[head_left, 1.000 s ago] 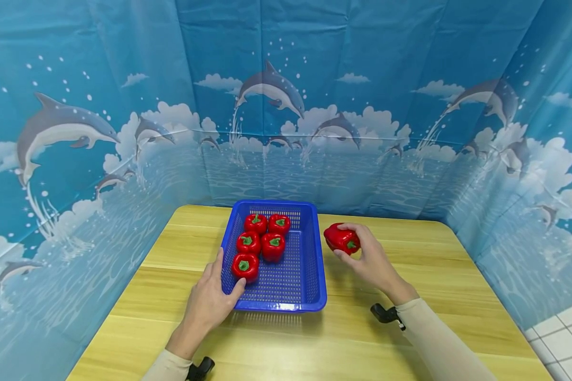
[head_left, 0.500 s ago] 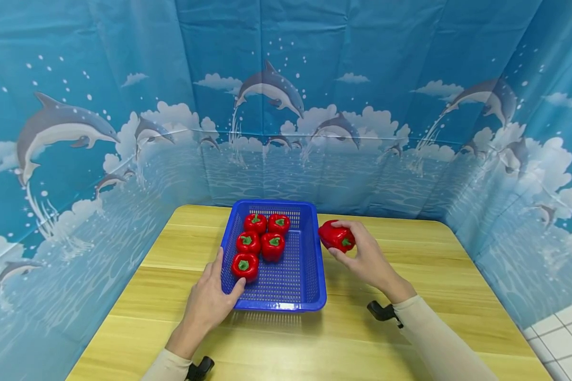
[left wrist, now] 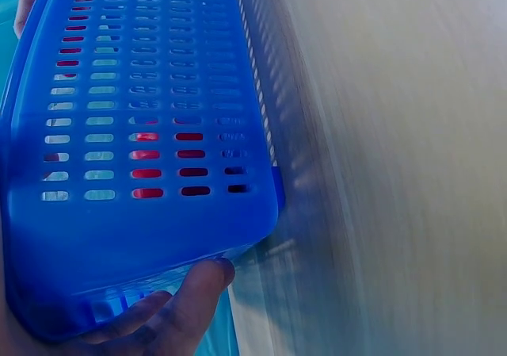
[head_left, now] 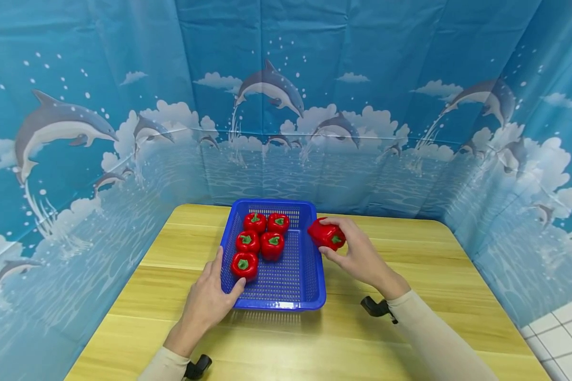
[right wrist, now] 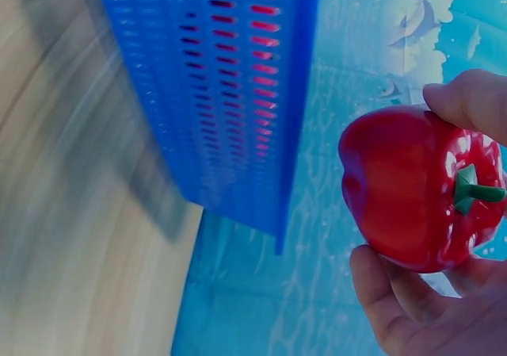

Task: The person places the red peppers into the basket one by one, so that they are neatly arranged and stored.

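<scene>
A red bell pepper (head_left: 326, 234) with a green stem is tilted on its side in the air at the right rim of the blue plastic basket (head_left: 291, 305). My right hand (head_left: 362, 256) grips it between thumb and fingers. In the right wrist view the held bell pepper (right wrist: 404, 185) appears beside the basket's perforated wall (right wrist: 238, 185). Several other red bell peppers (head_left: 272, 245) stand stem up in the basket's left half. My left hand (head_left: 208, 299) holds the basket's near left corner, thumb over the rim, with fingers (left wrist: 186, 308) along the outer wall.
The basket stands on a yellow wooden table (head_left: 391, 338) with a rounded far right corner. A blue dolphin-print curtain (head_left: 286, 159) hangs behind the table and along its sides. White tiles (head_left: 562, 333) show at the lower right.
My right hand has carried its bell pepper leftward and slightly up, from beside the basket to over its right rim. The left hand and the basket have stayed in place.
</scene>
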